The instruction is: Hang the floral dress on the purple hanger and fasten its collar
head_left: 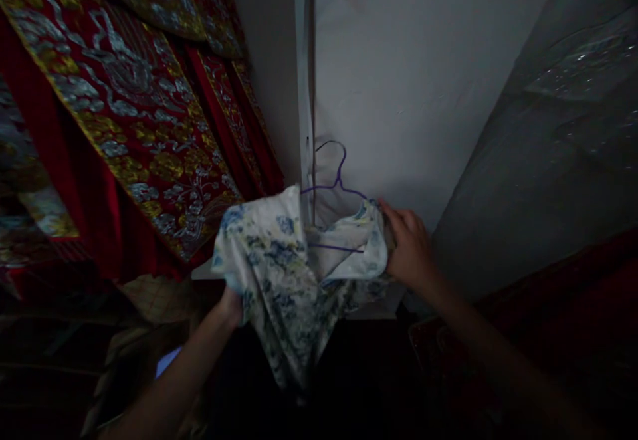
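Note:
A white floral top (pixel 279 254) with blue flowers and pale blue trim hangs on a thin purple hanger (pixel 339 181). The hanger's hook points up in front of the pale wall, and its lower bar shows through the open neckline. My right hand (pixel 409 244) grips the top at its right shoulder, close to that end of the hanger. On the other side, my left hand (pixel 232 306) holds the sleeve edge from below, its fingers mostly hidden by the cloth. The lower part of the top droops into shadow between my forearms.
Red cloth (pixel 144 108) with silver and gold embroidery hangs at the left. Ahead stands a pale wall (pixel 409 61) with a vertical strip (pixel 305 81). Shiny clear plastic (pixel 583 81) covers the right side. A small lit screen (pixel 168 361) glows at lower left.

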`<state>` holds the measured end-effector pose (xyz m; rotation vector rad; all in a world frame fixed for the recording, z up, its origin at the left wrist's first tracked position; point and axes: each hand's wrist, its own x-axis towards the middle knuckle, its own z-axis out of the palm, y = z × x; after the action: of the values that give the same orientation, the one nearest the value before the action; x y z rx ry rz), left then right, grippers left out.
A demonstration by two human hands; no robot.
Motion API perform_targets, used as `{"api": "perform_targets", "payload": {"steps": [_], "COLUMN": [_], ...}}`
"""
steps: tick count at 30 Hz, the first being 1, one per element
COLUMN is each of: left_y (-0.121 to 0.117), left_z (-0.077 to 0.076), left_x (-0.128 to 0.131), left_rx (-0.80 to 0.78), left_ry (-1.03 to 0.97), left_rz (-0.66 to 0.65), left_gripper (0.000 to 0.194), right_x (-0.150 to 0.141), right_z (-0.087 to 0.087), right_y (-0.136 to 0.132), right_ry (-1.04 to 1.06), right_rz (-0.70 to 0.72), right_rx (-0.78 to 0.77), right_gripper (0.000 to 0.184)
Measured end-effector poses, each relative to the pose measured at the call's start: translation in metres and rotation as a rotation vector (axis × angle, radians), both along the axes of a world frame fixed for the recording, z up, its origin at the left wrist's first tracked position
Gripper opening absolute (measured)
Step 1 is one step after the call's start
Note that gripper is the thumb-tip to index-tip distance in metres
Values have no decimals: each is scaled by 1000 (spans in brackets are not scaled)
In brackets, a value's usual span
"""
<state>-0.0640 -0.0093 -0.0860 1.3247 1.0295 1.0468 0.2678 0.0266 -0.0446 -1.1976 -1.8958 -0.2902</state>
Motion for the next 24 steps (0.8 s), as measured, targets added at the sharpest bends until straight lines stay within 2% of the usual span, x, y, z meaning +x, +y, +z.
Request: {"api": "perform_targets", "payload": {"steps": [3,6,8,10,12,13,16,18,20,21,22,24], "left_y": [-19,-31,-39,-49,-62,-69,-88,-95,-98,-98,-99,-98], "left_z": [-24,-34,-37,-41,-48,-53,-67,-74,-77,-78,-78,-77], "left_x": [-7,1,9,18,30,37,61,74,81,82,80,74], "left_rx": [-112,-114,-88,-92,-125,-157,-253,-283,-271,-264,-264,-282], "left_ry": [-227,-398,-441,-459,-463,-471,-541,-598,-622,-620,-609,-575], "left_rz": [89,198,292,394,479,503,538,541,545,544,548,568], "left_gripper": [90,84,84,87,87,85,80,76,72,70,69,66], "right_x": [0,-19,-31,-39,-43,-47,-67,-86,-102,-106,-108,-105], "right_z": [32,56,64,61,45,31,-29,-71,-97,-100,-96,-72], "right_y": [20,36,38,30,9,-5,-55,-88,-112,-121,-128,-139], "right_ry": [-13,-33,-45,-50,-13,38,373,699,942,1016,1069,1159], "right_rz": [-93,-82,-33,56,178,241,357,361,352,368,418,581], "right_rx": [15,32,38,35,42,47,-16,-225,-462,-540,-576,-521], "right_gripper": [80,74,79,87,88,85,70,59,49,41,38,41]}}
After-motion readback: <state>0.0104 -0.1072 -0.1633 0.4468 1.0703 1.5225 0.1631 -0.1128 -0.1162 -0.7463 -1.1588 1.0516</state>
